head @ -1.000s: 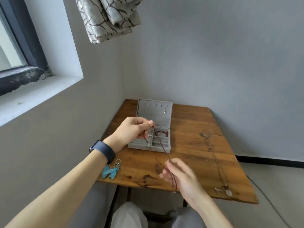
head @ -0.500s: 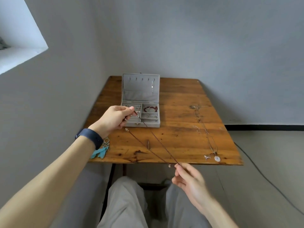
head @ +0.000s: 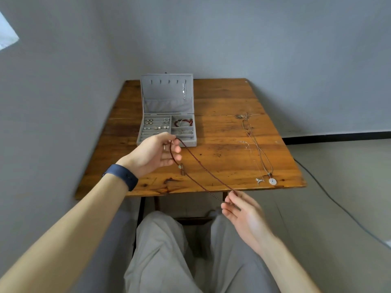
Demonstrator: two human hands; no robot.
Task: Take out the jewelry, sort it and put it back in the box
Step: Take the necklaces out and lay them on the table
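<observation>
Walls of grey colour met in a corner behind the wooden bench (head: 222, 102). Legs in grey trousers (head: 165, 250) were under the near edge of the bench.

At the far left of the bench stood a grey jewelry box (head: 160, 92), with its lid upright. One thin silver chain (head: 184, 90) hung inside the lid.

The left hand (head: 152, 154), with a dark blue wristband (head: 122, 176), was just in front of the box. Its grip was closed on one end of a red bead necklace (head: 201, 161), pinched between thumb and forefinger. The right hand (head: 243, 212) was lower, past the near edge of the bench, and its fingertips pinched the other end. The necklace was stretched in the air between both hands, as a doubled strand, above the bench and not touching it.

Two silver necklaces (head: 257, 144) lay on the right part of the bench, well apart from the box. One had a round white pendant (head: 272, 181) near the front edge.

In the box, a red bracelet (head: 183, 122) lay in the far right compartment, and small pearl earrings (head: 156, 124) sat in the left rows.
</observation>
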